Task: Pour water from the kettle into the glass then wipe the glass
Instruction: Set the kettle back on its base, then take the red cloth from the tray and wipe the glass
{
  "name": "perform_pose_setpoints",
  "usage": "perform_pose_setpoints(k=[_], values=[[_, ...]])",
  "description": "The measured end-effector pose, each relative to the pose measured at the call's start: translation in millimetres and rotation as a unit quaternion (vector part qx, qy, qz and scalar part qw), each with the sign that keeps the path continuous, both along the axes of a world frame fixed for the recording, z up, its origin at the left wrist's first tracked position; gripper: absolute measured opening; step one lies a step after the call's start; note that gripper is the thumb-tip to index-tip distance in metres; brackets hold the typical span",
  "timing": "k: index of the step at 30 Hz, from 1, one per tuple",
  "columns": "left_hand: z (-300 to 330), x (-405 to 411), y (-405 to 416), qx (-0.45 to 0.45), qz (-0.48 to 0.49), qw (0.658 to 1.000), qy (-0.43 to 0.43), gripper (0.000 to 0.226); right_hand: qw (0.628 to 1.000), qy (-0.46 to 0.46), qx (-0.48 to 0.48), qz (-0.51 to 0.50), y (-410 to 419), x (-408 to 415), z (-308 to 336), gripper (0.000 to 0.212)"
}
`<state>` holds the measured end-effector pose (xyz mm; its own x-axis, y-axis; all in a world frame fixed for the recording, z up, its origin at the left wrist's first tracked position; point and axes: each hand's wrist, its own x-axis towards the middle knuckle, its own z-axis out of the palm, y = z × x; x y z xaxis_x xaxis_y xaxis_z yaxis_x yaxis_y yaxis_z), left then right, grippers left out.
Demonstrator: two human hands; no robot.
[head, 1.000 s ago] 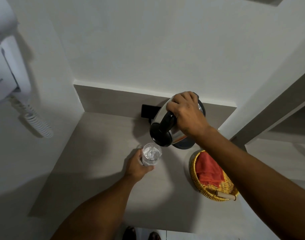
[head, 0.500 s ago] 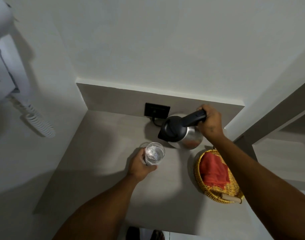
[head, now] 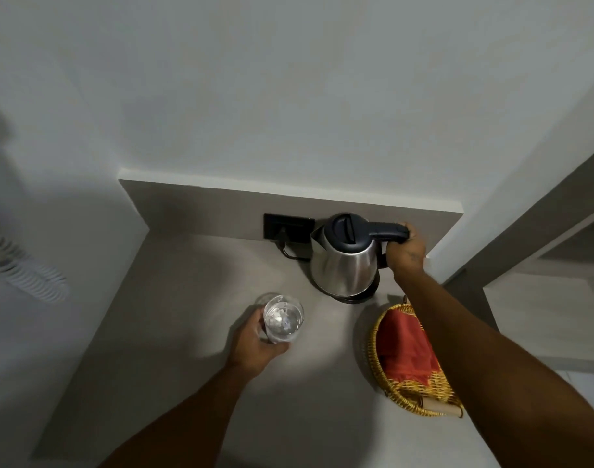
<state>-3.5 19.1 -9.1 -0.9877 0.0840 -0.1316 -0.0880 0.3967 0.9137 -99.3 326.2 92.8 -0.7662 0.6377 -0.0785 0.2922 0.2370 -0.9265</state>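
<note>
A steel kettle (head: pixel 343 265) with a black lid and handle stands upright on its black base at the back of the grey counter (head: pixel 174 332). My right hand (head: pixel 406 255) grips the handle from the right. A clear glass (head: pixel 283 319) with water in it stands on the counter in front and to the left of the kettle. My left hand (head: pixel 255 342) is wrapped around its near side. A red cloth (head: pixel 403 346) lies in a woven yellow basket (head: pixel 420 398) to the right, partly behind my right forearm.
A black wall socket (head: pixel 287 226) with a plugged cord sits on the backsplash left of the kettle. A white coiled cord (head: pixel 32 275) hangs on the left wall. Walls close the counter on the left, back and right.
My right hand swung the kettle back from its tilt over the glass and set it upright on its base. My left hand kept hold of the glass.
</note>
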Motion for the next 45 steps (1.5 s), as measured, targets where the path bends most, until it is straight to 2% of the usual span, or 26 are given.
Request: perform_pose_setpoints(k=[13,17,20,22,25,28,32,34,37,41,43,45], values=[[-8,-3,-1,-0.017,0.0,1.0,0.016,0.075,0.998,-0.039,-0.021,-0.043,36,7,-21,0.044],[-11,-4,-1,-0.011,-0.002,1.0,0.025,0.076,0.998,-0.065,0.024,-0.004,35,23,-17,0.047],[-16,-5,-1,-0.013,-0.003,1.0,0.021,0.075,0.996,-0.058,0.063,-0.03,21,60,-29,0.057],[-16,-5,-3,-0.025,-0.017,0.999,0.025,0.077,0.988,-0.074,0.126,-0.042,7,96,-48,0.058],[-12,-13,-11,-0.087,-0.104,0.986,0.091,0.089,0.958,-0.181,0.223,-0.015,-8,140,-79,0.059],[-9,-22,-19,-0.202,-0.158,0.955,0.147,0.1,0.93,-0.285,0.231,0.026,-14,156,-100,0.066],[-21,-21,-25,-0.357,-0.221,0.902,0.099,0.123,0.911,-0.325,0.251,0.047,-13,151,-110,0.069],[-29,-18,-28,-0.4,-0.236,0.878,0.113,0.125,0.903,-0.336,0.265,0.049,-12,150,-112,0.068],[-32,-17,-29,-0.423,-0.229,0.866,0.133,0.123,0.907,-0.331,0.254,0.052,-11,149,-113,0.059],[-38,-15,-29,-0.44,-0.217,0.859,0.145,0.123,0.922,-0.344,0.167,0.063,0,142,-93,0.053],[-40,-16,-29,-0.438,-0.213,0.861,0.146,0.124,0.937,-0.315,0.143,0.048,-1,142,-79,0.054],[-40,-16,-29,-0.434,-0.216,0.863,0.143,0.124,0.955,-0.247,0.166,0.019,-15,147,-69,0.056]])
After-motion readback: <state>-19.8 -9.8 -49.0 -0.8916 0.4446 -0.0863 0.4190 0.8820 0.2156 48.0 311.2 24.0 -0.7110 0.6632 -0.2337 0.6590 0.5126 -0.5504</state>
